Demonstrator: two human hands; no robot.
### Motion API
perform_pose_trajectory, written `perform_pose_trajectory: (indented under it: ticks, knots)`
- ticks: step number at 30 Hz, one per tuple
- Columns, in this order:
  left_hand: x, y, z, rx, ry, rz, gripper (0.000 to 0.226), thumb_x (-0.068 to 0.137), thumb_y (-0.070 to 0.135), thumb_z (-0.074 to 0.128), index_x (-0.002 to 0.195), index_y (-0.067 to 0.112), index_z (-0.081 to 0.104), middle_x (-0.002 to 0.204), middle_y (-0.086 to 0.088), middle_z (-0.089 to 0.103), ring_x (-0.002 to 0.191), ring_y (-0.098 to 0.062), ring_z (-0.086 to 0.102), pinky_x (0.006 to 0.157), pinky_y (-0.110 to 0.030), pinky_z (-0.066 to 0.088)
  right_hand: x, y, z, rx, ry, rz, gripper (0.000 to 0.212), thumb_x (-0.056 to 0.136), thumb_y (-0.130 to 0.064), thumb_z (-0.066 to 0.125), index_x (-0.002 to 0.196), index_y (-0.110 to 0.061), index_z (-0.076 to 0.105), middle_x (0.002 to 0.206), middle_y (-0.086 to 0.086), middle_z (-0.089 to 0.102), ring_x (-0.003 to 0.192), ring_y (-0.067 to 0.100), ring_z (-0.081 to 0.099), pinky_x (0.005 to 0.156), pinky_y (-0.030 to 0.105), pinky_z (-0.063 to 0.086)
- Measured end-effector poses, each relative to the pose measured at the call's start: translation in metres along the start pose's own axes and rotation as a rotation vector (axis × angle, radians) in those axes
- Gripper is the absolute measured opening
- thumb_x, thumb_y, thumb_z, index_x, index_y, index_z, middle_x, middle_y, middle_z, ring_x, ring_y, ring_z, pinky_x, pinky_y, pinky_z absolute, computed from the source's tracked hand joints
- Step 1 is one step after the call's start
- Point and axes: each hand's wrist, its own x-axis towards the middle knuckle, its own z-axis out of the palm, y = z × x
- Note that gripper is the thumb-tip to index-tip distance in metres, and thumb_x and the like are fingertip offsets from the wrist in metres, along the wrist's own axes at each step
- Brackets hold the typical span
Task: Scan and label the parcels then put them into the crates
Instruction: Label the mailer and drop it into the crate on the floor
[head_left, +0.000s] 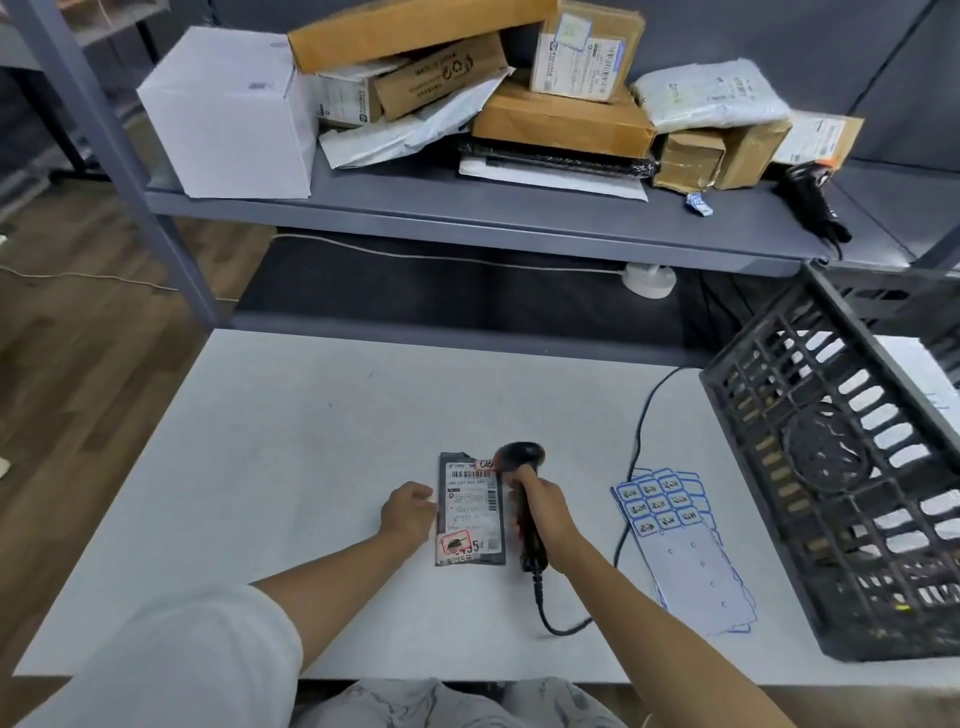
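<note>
A flat dark parcel (470, 512) with a white shipping label, a barcode and red-edged stickers lies on the white table (291, 441). My left hand (409, 510) rests against its left edge, fingers loosely curled. My right hand (543, 512) grips the handle of a black corded barcode scanner (521, 457), whose head hovers over the parcel's top right corner by the barcode. Sheets of blue-bordered labels (675, 540) lie to the right of the scanner. A dark slatted crate (852, 467) stands tilted at the table's right side.
A grey shelf (467, 213) behind the table carries a white box (228, 114), several cardboard boxes and poly mailers, and a second black scanner (815, 202). The scanner cable (639, 431) runs across the table toward the back. A white round device (649, 278) sits under the shelf.
</note>
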Motion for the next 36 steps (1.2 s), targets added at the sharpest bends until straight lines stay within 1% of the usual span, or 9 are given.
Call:
perform_pose_trajectory:
  ticks: [3, 7, 11, 20, 25, 29, 31, 33, 36]
  knots:
    - [-0.001, -0.002, -0.002, -0.046, -0.012, -0.023, 0.022, 0.087, 0.001, 0.055, 0.108, 0.007, 0.058, 0.114, -0.017, 0.061, 0.083, -0.024, 0.052, 0.051, -0.027, 0.045, -0.011, -0.002, 0.004, 0.022, -0.105, 0.023, 0.034, 0.089, -0.037, 0.051, 0.073, -0.007, 0.053, 0.053, 0.006, 0.052, 0.042, 0.017, 0.046, 0.042, 0.022, 0.039]
    - [-0.006, -0.002, -0.003, -0.079, -0.013, -0.044, 0.019, 0.087, 0.003, 0.058, 0.105, 0.010, 0.058, 0.105, -0.012, 0.059, 0.081, -0.025, 0.052, 0.051, -0.027, 0.047, -0.019, -0.004, 0.008, 0.058, -0.129, 0.025, 0.035, 0.088, -0.037, 0.054, 0.068, -0.008, 0.053, 0.053, 0.006, 0.050, 0.040, 0.016, 0.045, 0.043, 0.023, 0.039]
    - [-0.008, -0.002, -0.002, -0.073, -0.024, -0.041, 0.027, 0.087, 0.005, 0.059, 0.114, 0.007, 0.059, 0.115, -0.015, 0.061, 0.085, -0.024, 0.053, 0.051, -0.026, 0.046, -0.017, -0.004, 0.008, 0.063, -0.121, 0.019, 0.036, 0.087, -0.039, 0.055, 0.070, -0.008, 0.055, 0.053, 0.007, 0.051, 0.041, 0.016, 0.044, 0.046, 0.025, 0.039]
    - [-0.011, 0.001, 0.000, 0.026, -0.026, -0.012, 0.033, 0.089, 0.008, 0.059, 0.122, 0.007, 0.055, 0.119, -0.014, 0.060, 0.088, -0.023, 0.056, 0.069, -0.032, 0.053, -0.018, -0.005, 0.007, 0.044, -0.143, 0.028, 0.037, 0.083, -0.042, 0.060, 0.064, -0.010, 0.057, 0.054, 0.006, 0.050, 0.043, 0.016, 0.046, 0.048, 0.026, 0.040]
    - [-0.009, 0.002, 0.002, 0.096, 0.022, 0.002, 0.033, 0.086, 0.013, 0.065, 0.117, 0.006, 0.055, 0.118, -0.013, 0.059, 0.101, -0.028, 0.059, 0.087, -0.037, 0.054, -0.016, -0.007, 0.005, 0.115, -0.138, 0.038, 0.034, 0.086, -0.038, 0.057, 0.066, -0.010, 0.058, 0.053, 0.004, 0.050, 0.043, 0.016, 0.043, 0.045, 0.026, 0.036]
    - [-0.010, 0.006, 0.008, 0.198, 0.028, 0.020, 0.039, 0.085, 0.023, 0.069, 0.114, 0.005, 0.051, 0.116, -0.013, 0.059, 0.091, -0.022, 0.055, 0.078, -0.028, 0.047, -0.009, -0.011, -0.006, 0.128, -0.038, 0.001, 0.030, 0.096, -0.028, 0.043, 0.074, -0.011, 0.055, 0.050, -0.002, 0.055, 0.050, 0.016, 0.052, 0.053, 0.027, 0.043]
    - [-0.011, 0.008, 0.013, 0.219, 0.024, 0.017, 0.036, 0.084, 0.024, 0.070, 0.105, 0.008, 0.046, 0.116, -0.014, 0.058, 0.087, -0.020, 0.051, 0.072, -0.026, 0.040, -0.005, -0.012, -0.015, 0.027, 0.027, -0.026, 0.024, 0.096, -0.024, 0.045, 0.077, -0.010, 0.049, 0.056, 0.000, 0.052, 0.051, 0.014, 0.051, 0.053, 0.025, 0.043]
    - [-0.012, 0.009, 0.018, 0.221, 0.036, -0.003, 0.037, 0.083, 0.025, 0.071, 0.099, 0.010, 0.041, 0.116, -0.014, 0.058, 0.084, -0.020, 0.051, 0.070, -0.026, 0.039, 0.008, -0.005, -0.025, -0.224, 0.116, -0.058, 0.019, 0.092, -0.027, 0.054, 0.084, -0.010, 0.049, 0.071, 0.003, 0.052, 0.060, 0.013, 0.050, 0.055, 0.023, 0.039]
    - [-0.012, 0.012, 0.024, 0.254, 0.058, -0.017, 0.040, 0.082, 0.026, 0.072, 0.098, 0.010, 0.040, 0.115, -0.013, 0.059, 0.087, -0.023, 0.054, 0.070, -0.027, 0.040, 0.027, 0.010, -0.036, -0.538, 0.183, -0.074, 0.033, 0.084, -0.034, 0.064, 0.098, -0.007, 0.053, 0.097, 0.011, 0.059, 0.078, 0.019, 0.054, 0.053, 0.021, 0.035]
